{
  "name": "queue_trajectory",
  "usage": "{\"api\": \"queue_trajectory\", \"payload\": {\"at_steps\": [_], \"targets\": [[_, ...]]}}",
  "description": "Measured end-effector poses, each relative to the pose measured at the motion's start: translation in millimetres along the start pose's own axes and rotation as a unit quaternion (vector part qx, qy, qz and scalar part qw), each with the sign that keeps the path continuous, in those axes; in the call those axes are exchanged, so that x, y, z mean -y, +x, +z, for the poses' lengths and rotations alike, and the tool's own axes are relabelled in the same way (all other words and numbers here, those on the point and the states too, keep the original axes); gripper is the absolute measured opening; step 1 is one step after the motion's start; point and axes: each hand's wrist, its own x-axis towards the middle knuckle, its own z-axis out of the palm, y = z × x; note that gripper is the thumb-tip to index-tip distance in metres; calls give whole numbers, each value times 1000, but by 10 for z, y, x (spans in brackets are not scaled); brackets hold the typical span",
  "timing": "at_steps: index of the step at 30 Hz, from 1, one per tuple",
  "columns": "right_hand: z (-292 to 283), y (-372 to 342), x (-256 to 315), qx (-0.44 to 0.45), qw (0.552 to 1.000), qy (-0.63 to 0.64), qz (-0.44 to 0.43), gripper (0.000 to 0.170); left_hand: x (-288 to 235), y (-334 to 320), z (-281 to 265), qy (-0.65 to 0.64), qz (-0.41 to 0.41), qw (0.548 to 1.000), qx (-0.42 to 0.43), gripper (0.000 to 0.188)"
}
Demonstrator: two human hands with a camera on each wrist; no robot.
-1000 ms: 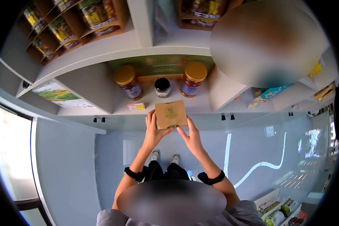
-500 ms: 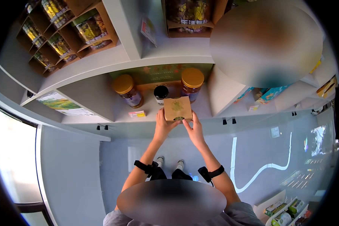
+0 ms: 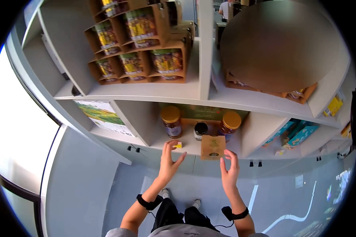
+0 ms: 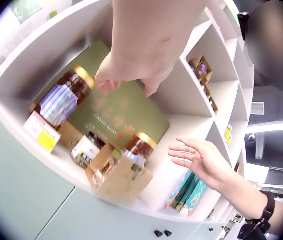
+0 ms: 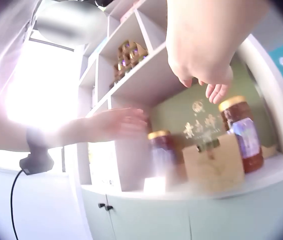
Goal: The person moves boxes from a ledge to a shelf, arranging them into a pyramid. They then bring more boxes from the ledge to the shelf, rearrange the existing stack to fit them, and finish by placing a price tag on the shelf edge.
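A small brown cardboard box [image 3: 213, 147] with a green print stands at the front of the shelf. In the left wrist view the box [image 4: 124, 179] has an opening in its side with something inside. My left hand [image 3: 169, 165] is off to the left of the box, fingers loosely bent and holding nothing. Close by the box's right side is my right hand [image 3: 230, 170], its fingers spread and also holding nothing. Behind the box are a small black-lidded jar [image 3: 200, 129] and two large gold-lidded jars, one on the left [image 3: 171, 121] and one on the right [image 3: 230, 122].
A yellow and white price tag [image 3: 178, 145] sits on the shelf's front edge. A green panel [image 4: 112, 112] backs the compartment. Cardboard holders [image 3: 144, 77] with jars fill the shelf above. Blue packets [image 3: 298, 136] stand in the compartment to the right.
Both hands held the box in front of the shelf; it moved in toward the jars. Now the hands have let go and parted, and the box stands on the shelf. The head view has shifted.
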Motion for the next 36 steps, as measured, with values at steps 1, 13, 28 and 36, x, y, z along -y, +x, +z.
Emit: {"api": "queue_trajectory", "payload": {"at_steps": [1,13,28,36], "targets": [[25,92,209,6,1000,10,-24,35,-124,85,-181,-10,14,1000,-13,43],[627,951,1896,65,969,86,-223,27,-1296,1378,-1735,80,220,947,-220,8],[676,1137,2176,72,974,53,-209,20,-1490,2589,-1734,224,319,855,-343,21],[618,1326,2434,77,967,64,-233,14,-1572,2653,-1655,240,294,857,-348,13]]}}
